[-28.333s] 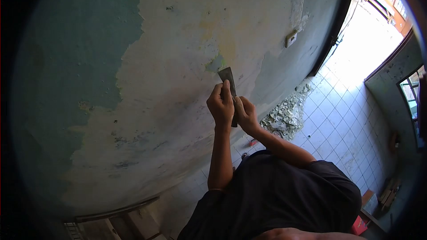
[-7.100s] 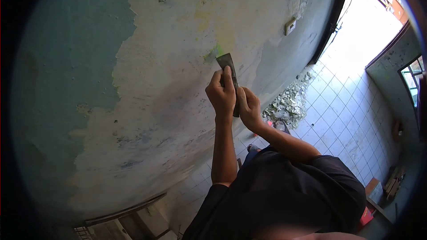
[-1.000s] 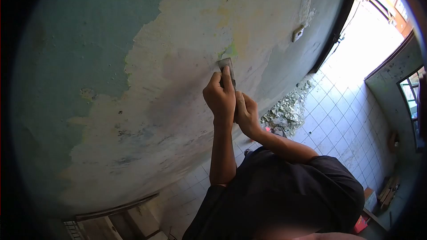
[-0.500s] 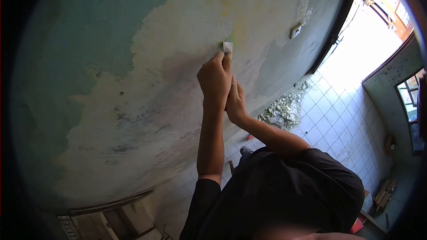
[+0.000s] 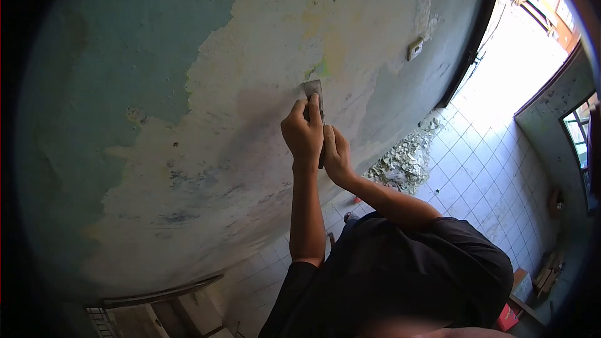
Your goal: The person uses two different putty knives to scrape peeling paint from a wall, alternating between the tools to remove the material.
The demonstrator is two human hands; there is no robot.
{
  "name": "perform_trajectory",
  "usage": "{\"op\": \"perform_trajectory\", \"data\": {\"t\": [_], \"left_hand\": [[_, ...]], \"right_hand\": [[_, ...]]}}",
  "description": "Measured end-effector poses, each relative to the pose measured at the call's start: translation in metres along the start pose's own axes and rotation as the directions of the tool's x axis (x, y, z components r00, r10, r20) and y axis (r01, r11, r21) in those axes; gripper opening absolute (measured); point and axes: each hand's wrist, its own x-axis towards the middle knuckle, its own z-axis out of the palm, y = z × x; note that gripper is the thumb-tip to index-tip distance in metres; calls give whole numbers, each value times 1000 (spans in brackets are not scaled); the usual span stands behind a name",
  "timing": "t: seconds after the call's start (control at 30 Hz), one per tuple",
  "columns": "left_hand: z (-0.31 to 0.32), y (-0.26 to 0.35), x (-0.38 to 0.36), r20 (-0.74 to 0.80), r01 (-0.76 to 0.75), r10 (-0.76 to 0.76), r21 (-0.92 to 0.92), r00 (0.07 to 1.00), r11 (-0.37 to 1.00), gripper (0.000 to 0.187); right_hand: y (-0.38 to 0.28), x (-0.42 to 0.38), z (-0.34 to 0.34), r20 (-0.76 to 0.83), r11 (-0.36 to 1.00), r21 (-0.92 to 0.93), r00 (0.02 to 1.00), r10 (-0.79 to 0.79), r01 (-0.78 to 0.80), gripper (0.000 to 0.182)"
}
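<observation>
A scraper with a flat metal blade [image 5: 313, 88] is up against the wall, just below a small green-yellow patch. My left hand [image 5: 303, 133] is closed around it near the blade, with fingers pressed along the blade's base. Behind it, my right hand [image 5: 338, 155] grips the lower handle, whose dark end shows between the two wrists. The wall [image 5: 269, 50] around the blade is pale and stripped, with ragged-edged green paint [image 5: 144, 37] to the left. Part of the handle is hidden by my fingers.
Paint flakes [image 5: 404, 166] lie heaped on the tiled floor [image 5: 476, 169] along the wall's foot. A switch plate [image 5: 415, 49] sits on the wall near the bright doorway [image 5: 519, 56]. Wooden furniture [image 5: 169, 313] stands at lower left, and a red box [image 5: 507, 317] at lower right.
Both hands and the scraper have moved down the wall, away from the green-yellow patch. More of the blade and handle shows now. The grip stays closed.
</observation>
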Motion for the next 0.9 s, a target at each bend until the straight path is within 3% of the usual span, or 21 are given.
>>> {"op": "perform_trajectory", "data": {"t": [0.07,0.13,0.27,0.33,0.37,0.43,0.47,0.53,0.63,0.7,0.8,0.9], "left_hand": [[0,-1,2,-7,-6,6,-1,1000,1000,42],[1,-2,4,-23,-50,51,14,998,999,43],[-3,-1,6,8,-36,35,67,999,997,42],[-2,-2,11,7,-44,44,52,999,998,45],[-2,7,22,8,-45,44,49,999,998,45],[-9,41,49,-81,-136,139,41,987,990,42],[-12,54,56,-82,-133,136,38,987,990,42],[-13,77,78,-42,-175,181,109,983,978,35],[-16,47,51,-71,-203,210,96,975,974,36],[-21,5,25,-137,-79,94,110,986,991,37],[-24,-30,18,-182,-142,171,162,968,977,41],[-16,-32,24,-224,-147,187,185,956,972,42]], "right_hand": [[-3,0,3,-7,999,37,1000,-26,26,42],[-9,-1,4,27,992,113,998,48,-50,41],[-4,-1,9,-10,999,22,1000,-25,26,41],[-23,-1,14,-12,995,90,999,48,-47,40],[-32,8,13,-15,995,89,999,48,-46,40],[-58,32,11,-42,984,-17,983,-176,176,40],[-93,39,9,-17,991,126,999,-48,49,39],[-99,48,0,5,991,110,997,-74,73,39],[-68,36,-32,61,998,46,997,-37,34,35],[-28,30,-57,96,988,-151,995,40,-25,26],[-15,25,-72,123,974,-225,992,-2,30,28],[-18,33,-68,138,990,-134,990,-12,30,38]]}}
